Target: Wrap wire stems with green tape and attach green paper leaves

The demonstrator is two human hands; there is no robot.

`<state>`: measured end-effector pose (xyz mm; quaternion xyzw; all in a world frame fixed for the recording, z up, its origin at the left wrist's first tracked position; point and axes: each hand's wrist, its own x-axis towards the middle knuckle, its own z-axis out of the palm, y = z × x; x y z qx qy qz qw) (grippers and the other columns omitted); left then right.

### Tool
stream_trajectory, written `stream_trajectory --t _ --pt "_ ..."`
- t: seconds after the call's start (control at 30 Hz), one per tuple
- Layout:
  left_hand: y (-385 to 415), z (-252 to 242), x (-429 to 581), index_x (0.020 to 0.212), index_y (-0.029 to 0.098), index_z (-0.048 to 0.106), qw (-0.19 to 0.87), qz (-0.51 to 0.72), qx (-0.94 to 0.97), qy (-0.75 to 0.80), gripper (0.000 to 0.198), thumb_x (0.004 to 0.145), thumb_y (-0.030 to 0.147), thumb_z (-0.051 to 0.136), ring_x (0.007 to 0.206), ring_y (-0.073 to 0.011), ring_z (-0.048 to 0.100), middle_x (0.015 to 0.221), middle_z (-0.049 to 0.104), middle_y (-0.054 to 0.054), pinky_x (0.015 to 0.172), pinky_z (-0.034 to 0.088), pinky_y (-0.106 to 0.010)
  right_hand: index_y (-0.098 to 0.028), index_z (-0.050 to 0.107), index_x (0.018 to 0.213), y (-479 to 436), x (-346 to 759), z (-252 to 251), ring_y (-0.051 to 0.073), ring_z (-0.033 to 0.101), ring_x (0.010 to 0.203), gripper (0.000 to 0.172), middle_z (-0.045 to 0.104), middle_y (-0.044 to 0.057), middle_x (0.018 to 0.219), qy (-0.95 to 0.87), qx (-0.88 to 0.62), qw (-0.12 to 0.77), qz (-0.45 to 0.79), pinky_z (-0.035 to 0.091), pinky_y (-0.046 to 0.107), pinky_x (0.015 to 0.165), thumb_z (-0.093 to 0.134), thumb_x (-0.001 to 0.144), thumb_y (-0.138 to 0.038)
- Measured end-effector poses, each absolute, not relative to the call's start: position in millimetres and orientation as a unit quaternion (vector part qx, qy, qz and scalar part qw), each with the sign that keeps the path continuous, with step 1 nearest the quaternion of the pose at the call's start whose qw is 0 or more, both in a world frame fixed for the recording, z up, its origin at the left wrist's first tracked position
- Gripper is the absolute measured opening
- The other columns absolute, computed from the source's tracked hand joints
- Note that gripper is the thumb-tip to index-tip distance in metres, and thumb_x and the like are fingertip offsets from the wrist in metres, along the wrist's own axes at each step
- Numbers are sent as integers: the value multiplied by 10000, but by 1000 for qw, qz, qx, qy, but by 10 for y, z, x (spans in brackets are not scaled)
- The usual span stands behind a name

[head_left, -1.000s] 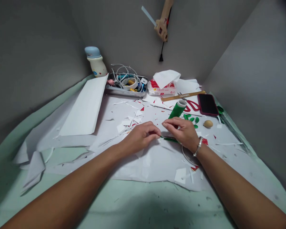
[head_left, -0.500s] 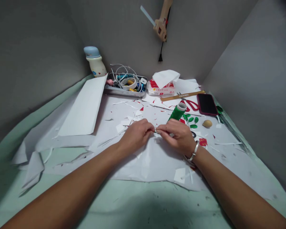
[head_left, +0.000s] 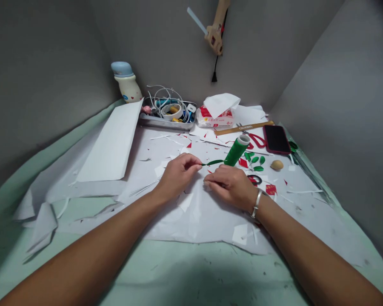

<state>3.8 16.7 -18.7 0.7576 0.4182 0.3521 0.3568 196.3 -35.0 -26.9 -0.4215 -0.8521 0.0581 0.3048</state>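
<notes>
Green is the colour of the thin strip (head_left: pixel 214 162) pinched between thumb and forefinger of the left hand (head_left: pixel 178 172). The strip runs from that grip across to a green spool of tape (head_left: pixel 236 150). The spool lies tilted on the scrap-strewn white paper sheet (head_left: pixel 210 225) that covers the pale green surface (head_left: pixel 178 276). The left hand is closed on the strip's near end, with its other fingers curled in.

The right hand (head_left: pixel 230 187) rests just beside it, knuckles up. Its fingers are bent down onto the paper with the tips drawn together, and it cannot be told whether they grip anything. A silver bracelet (head_left: pixel 257 203) circles that wrist.

Small green leaf cut-outs (head_left: pixel 255 160) lie to the right of the spool, with a black ring (head_left: pixel 254 179) near the right hand and a tan round lump (head_left: pixel 276 165) further out. Behind the spool are red-handled scissors (head_left: pixel 258 140), a dark phone in a red case (head_left: pixel 277 139) and a wooden ruler (head_left: pixel 245 127).

At the back stand a red and white tissue pack (head_left: pixel 217 117), a metal tray (head_left: pixel 166 122) of cables and tape rolls, and a cream bottle with a blue cap (head_left: pixel 127 87). A long white folded sheet (head_left: pixel 113 142) lies to the left. A tan glue gun (head_left: pixel 215 32) hangs on the grey wall.
</notes>
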Motion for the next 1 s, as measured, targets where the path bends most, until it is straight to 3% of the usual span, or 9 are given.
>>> stream_trajectory --t 0.1,0.2,0.37,0.5,0.6,0.7,0.8,0.9,1.0 --pt "152 -226 44 852 178 656 275 317 809 411 111 846 192 546 819 -173 576 873 636 -36 750 437 -314 -171 729 876 -378 1945 -222 157 508 648 185 648 35 669 -856 -405 322 -12 405 298 652 558 909 -234" --pt "113 -215 50 860 187 668 264 260 859 353 129 847 172 541 818 -175 572 858 625 -32 758 435 -315 -164 732 867 -363 1981 -197 145 502 617 183 633 26 638 -825 -428 368 -9 399 287 627 568 908 -232" --pt "95 -137 48 846 212 683 411 235 832 289 120 831 164 574 835 -148 591 878 654 -11 814 444 -294 -191 734 824 -293 2073 -232 135 584 672 153 702 16 746 -733 -510 432 125 446 259 661 613 880 -265" --pt "121 -122 36 850 191 688 526 236 754 314 90 814 240 621 740 -124 574 850 664 -10 700 442 -261 -191 742 835 -256 2121 -282 145 611 662 205 724 13 771 -682 -559 404 243 461 256 623 627 860 -359" --pt "137 -140 32 875 174 677 555 269 711 338 153 810 309 644 652 -109 538 770 647 -4 616 418 -244 -196 749 846 -266 2096 -303 153 632 699 175 734 21 801 -718 -535 379 233 475 261 657 614 855 -308" --pt "157 -159 32 882 173 663 519 323 695 379 163 813 320 643 663 -119 548 773 649 -7 624 428 -255 -207 746 843 -308 2018 -297 150 624 722 162 731 24 802 -790 -477 344 174 471 270 691 585 856 -214" --pt "172 -179 33 861 180 662 416 351 726 421 120 827 284 612 762 -153 587 837 662 -23 720 455 -293 -207 732 844 -360 1941 -260 145 564 668 170 686 13 696 -838 -429 321 106 446 276 675 566 880 -200" --pt "155 -195 39 846 189 671 301 321 793 422 114 838 218 561 836 -178 592 883 648 -33 769 453 -316 -198 730 872 -384 1925 -213 150 528 640 175 665 24 672 -841 -418 341 39 429 289 659 561 902 -232" --pt "110 -178 51 855 194 685 278 256 852 362 144 834 167 546 823 -175 589 860 634 -29 764 448 -312 -203 731 857 -358 1981 -191 146 527 612 162 652 17 646 -809 -440 388 33 423 288 634 577 897 -233"
